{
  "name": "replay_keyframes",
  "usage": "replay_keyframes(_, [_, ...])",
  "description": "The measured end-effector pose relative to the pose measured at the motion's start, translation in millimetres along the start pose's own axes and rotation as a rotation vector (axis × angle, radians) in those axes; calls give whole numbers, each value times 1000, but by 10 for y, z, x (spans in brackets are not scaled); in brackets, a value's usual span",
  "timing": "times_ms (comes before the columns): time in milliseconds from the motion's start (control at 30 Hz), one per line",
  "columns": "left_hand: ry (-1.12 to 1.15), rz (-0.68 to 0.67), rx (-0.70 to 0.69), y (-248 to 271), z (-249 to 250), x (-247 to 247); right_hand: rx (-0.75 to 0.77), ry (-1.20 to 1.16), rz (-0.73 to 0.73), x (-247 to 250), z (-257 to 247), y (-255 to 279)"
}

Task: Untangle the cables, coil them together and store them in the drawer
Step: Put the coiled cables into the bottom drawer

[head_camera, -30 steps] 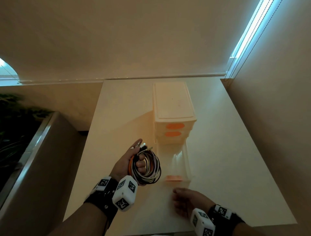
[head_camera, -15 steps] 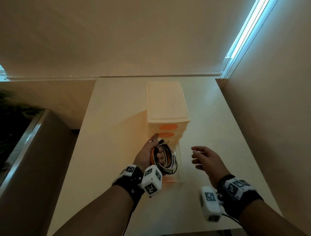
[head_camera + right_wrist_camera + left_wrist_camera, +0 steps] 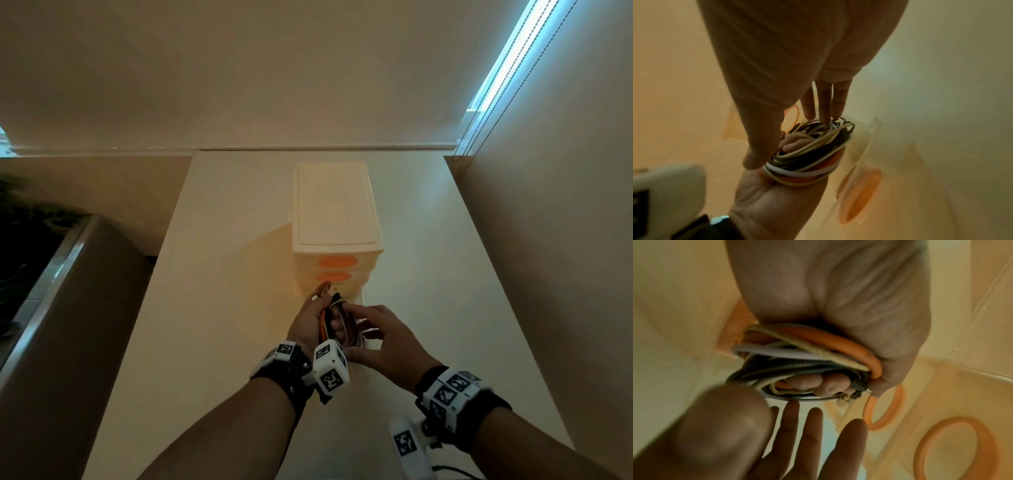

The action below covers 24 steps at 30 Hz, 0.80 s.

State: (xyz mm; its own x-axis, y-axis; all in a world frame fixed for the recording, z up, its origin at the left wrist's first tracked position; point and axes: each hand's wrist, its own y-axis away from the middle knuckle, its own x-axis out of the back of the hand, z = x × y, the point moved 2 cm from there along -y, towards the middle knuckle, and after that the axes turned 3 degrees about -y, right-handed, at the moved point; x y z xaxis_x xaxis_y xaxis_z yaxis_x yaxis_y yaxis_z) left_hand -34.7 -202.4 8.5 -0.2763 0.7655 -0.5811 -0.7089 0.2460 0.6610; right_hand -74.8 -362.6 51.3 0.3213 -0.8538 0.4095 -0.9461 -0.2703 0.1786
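Presently, at the desk: a person works two-handed over a white table [image 3: 212,308], seen from a head camera and two wrist cameras.
Left hand: the left hand [image 3: 310,320] has its fingers curled through a coil of cables [image 3: 807,360], gripping the whole bundle in a closed fist.
Cables: orange, white, grey, black and beige strands are wound together into one ring, held over the pulled-out bottom drawer [image 3: 875,141] and not yet lying in it.
Right hand: the right hand [image 3: 380,337] is spread, fingers [image 3: 826,104] straight, their tips touching the far rim of the coil; it grasps nothing.
Drawer unit: a cream plastic drawer tower [image 3: 334,205] stands in the middle of the table, its two upper drawers closed, each with an orange oval handle [image 3: 337,262].
Open drawer: translucent walls and an orange front handle show beneath the hands in both wrist views.
Surroundings: a lit window strip [image 3: 507,51] runs down the upper right.
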Motion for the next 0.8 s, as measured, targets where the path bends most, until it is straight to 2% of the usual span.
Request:
replay_keyframes(300, [-12, 57, -28, -23, -17, -36, 235, 333, -92, -74, 65, -92])
replay_keyframes(467, [11, 160, 0, -9, 3, -122, 204, 561, -129, -255, 105, -91])
replay_keyframes(633, [-178, 201, 62, -174, -31, 60, 186, 613, -112, -343, 48, -159])
replay_keyframes(700, [-248, 238, 69, 105, 117, -146, 195, 651, -112, -388, 85, -167])
replay_keyframes(800, [-523, 284, 100, 182, 212, -250, 163, 648, -96, -467, 177, -134])
